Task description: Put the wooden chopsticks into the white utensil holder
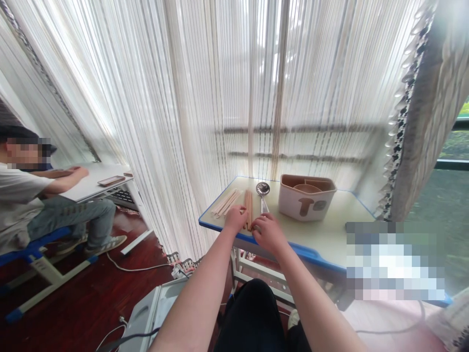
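Note:
A bundle of brown wooden chopsticks (249, 200) lies on the small table, pointing toward the curtain. My left hand (236, 219) is at the bundle's left side, its fingers curled against the sticks. From the right, my right hand (269, 231) closes its bent fingers on their near ends; the fingertips are partly hidden. Just beyond the right hand lies a metal slotted ladle (263, 189), the end of its handle covered by that hand. Pale, thin sticks in what looks like clear wrapping (224, 204) lie left of the bundle.
A brown and white divided utensil holder (293, 203) stands on the blue-edged table (340, 232), right of the ladle. Sheer curtains (183, 98) hang behind. At left a person (22, 190) sits at another table (91, 181). A grey plastic box (146, 313) and cables are on the floor.

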The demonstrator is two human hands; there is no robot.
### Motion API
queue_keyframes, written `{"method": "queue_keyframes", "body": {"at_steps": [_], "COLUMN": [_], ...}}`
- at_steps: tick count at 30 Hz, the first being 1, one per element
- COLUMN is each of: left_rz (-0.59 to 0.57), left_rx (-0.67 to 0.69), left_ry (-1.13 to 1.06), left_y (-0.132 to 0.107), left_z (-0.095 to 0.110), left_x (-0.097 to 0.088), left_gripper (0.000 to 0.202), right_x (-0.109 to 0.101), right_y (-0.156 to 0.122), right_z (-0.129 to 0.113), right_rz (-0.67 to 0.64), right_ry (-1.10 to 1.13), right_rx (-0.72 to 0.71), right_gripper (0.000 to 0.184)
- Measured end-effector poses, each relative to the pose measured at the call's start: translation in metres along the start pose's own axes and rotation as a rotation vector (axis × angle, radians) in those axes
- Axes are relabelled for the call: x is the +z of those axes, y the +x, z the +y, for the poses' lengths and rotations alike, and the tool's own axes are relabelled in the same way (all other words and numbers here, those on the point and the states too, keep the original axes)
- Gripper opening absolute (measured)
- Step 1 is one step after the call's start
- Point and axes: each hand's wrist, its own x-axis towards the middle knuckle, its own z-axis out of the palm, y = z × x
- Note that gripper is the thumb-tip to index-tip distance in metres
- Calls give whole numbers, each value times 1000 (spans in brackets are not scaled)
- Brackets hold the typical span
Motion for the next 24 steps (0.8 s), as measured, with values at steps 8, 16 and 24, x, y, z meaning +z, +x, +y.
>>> {"method": "queue_keyframes", "body": {"at_steps": [8,16,24], "left_rz": [-2,-4,-13], "left_rx": [-13,-27,-35], "left_ry": [17,59,79], "left_y": [-4,-3,-7], "left_z": [8,7,10], "left_x": [-5,-5,-8], "left_gripper": [24,21,22], "right_x": [1,3,-1], "right_y": [-1,-2,-7], "right_z": [1,-1,-7], "right_rz": [-24,-3,-25], "right_ry": [-4,2,-54], "right_rx": [-3,29,12], "right_gripper": [18,16,17]}}
